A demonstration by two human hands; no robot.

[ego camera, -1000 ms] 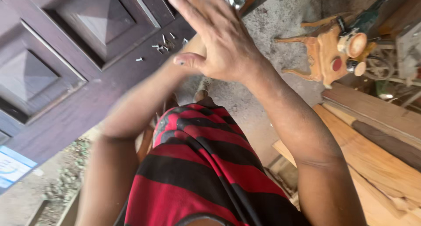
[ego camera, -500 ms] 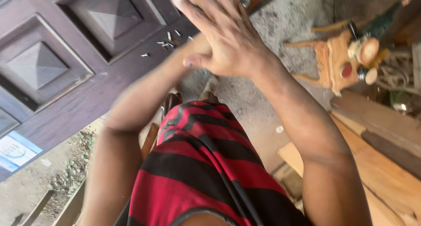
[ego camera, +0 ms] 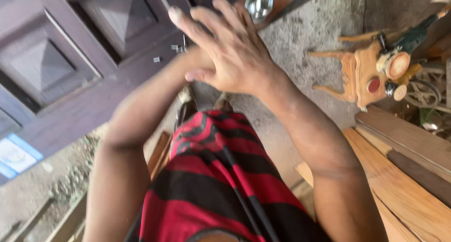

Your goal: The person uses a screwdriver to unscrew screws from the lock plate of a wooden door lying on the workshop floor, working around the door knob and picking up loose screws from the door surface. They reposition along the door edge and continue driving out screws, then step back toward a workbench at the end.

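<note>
Right hand (ego camera: 235,54) open, fingers spread, laid over the left hand (ego camera: 197,59), whose grip I cannot tell. Small nails (ego camera: 174,47) on the dark door (ego camera: 70,68) at 9 o'clock, nearer the left hand.

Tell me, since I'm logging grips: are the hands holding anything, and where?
Nothing shows in them: the right hand lies spread over the left hand, which it mostly hides.

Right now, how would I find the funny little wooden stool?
Look at the grey concrete floor right of the raised right hand. The small wooden stool lies tipped there, beside the long flat planks. It alone has curvy carved legs.
</note>
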